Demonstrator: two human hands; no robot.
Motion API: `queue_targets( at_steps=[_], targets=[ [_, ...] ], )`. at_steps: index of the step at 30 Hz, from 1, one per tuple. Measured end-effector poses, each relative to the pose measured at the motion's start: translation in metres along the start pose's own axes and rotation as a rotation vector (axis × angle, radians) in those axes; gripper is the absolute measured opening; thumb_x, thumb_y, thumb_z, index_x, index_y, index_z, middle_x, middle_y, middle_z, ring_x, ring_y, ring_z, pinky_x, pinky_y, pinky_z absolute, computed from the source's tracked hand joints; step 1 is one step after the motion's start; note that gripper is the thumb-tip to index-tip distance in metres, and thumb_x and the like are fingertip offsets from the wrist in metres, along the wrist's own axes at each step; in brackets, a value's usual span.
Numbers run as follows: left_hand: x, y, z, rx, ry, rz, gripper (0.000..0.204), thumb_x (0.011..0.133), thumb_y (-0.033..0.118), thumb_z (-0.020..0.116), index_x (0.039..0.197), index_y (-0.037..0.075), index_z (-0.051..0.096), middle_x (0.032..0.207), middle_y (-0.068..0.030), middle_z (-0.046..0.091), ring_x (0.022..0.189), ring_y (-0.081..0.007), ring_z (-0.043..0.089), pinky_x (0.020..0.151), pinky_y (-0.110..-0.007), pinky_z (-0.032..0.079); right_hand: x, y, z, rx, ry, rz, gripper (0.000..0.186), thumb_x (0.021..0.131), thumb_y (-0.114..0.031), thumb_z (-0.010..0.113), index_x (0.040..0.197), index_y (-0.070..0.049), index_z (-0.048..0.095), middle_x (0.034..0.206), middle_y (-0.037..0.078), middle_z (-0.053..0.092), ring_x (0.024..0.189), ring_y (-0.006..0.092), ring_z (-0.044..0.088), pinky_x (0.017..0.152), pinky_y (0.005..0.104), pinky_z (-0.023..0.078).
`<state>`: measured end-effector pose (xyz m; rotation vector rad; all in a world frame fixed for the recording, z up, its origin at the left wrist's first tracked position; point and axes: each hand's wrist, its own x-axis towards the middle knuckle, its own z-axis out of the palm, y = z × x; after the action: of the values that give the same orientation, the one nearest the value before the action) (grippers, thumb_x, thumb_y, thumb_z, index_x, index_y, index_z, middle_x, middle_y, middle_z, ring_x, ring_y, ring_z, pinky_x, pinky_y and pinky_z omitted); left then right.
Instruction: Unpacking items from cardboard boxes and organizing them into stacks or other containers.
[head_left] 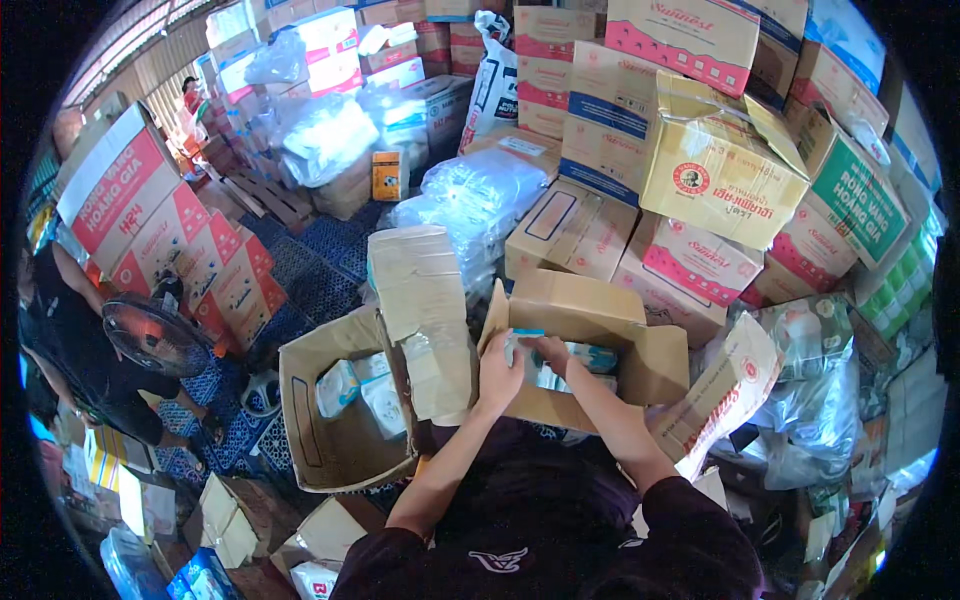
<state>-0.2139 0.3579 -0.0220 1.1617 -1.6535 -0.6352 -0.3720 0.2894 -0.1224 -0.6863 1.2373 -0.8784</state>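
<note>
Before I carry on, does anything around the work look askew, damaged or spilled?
Yes: the yellow cardboard carton at upper right sits visibly tilted, its top partly open, askew against the blue-banded brown carton left of it. Lens bending may exaggerate the lean. No spill shows around the open brown cardboard box at centre.

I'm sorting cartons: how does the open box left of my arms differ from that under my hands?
Your left hand and right hand are over the right box, not the left box. The left box shows a dark outlined rectangle; the right box none. Both are open cardboard with white-and-blue packs.
</note>
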Motion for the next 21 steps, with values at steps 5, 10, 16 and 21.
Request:
queue_targets(
  at_steps=[5, 10, 16, 21],
  targets=[
    [-0.002, 0.004, -0.002, 0.048, 0.018, 0.042, 0.038, 0.077, 0.006, 0.054, 0.112, -0.006, 0.047, 0.107, -0.0259, 0.053, 0.101, -0.0385, 0.051, 0.089, -0.040, 0.040, -0.006, -0.009, 0.006, 0.001, 0.104, 0.001, 0.039, 0.063, -0.028, 0.074, 0.091, -0.003, 0.064, 0.084, 0.008, 0.063, 0.082, 0.0209, 0.058, 0.069, 0.0372, 0.046],
    [-0.001, 0.004, -0.001, 0.096, 0.079, -0.001, 0.042, 0.080, 0.009, 0.054, 0.118, -0.006, 0.043, 0.116, -0.0246, 0.050, 0.110, -0.0360, 0.047, 0.095, -0.038, 0.037, -0.029, -0.043, -0.006, -0.081, 0.252, 0.025, 0.039, 0.067, -0.020, 0.072, 0.102, -0.004, 0.061, 0.091, 0.006, 0.061, 0.076, 0.0195, 0.060, 0.067, 0.0345, 0.049],
    [0.000, 0.008, -0.002, -0.039, 0.019, -0.171, 0.050, 0.089, 0.027, 0.047, 0.122, -0.009, 0.038, 0.120, -0.0284, 0.046, 0.114, -0.0371, 0.045, 0.096, -0.038, 0.035, -0.088, -0.079, -0.032, 0.442, 0.047, -0.210, 0.034, 0.082, -0.029, 0.056, 0.104, -0.004, 0.057, 0.100, 0.009, 0.062, 0.090, 0.0228, 0.059, 0.084, 0.0369, 0.046],
    [0.002, 0.013, -0.004, -0.130, -0.025, -0.188, 0.052, 0.092, 0.035, 0.039, 0.117, -0.011, 0.040, 0.117, -0.0294, 0.048, 0.112, -0.0396, 0.045, 0.095, -0.039, 0.035, -0.135, -0.079, -0.037, 0.603, -0.192, -0.063, 0.048, 0.086, -0.044, 0.043, 0.115, -0.006, 0.053, 0.105, 0.012, 0.060, 0.092, 0.0262, 0.058, 0.083, 0.0405, 0.046]
  ],
)
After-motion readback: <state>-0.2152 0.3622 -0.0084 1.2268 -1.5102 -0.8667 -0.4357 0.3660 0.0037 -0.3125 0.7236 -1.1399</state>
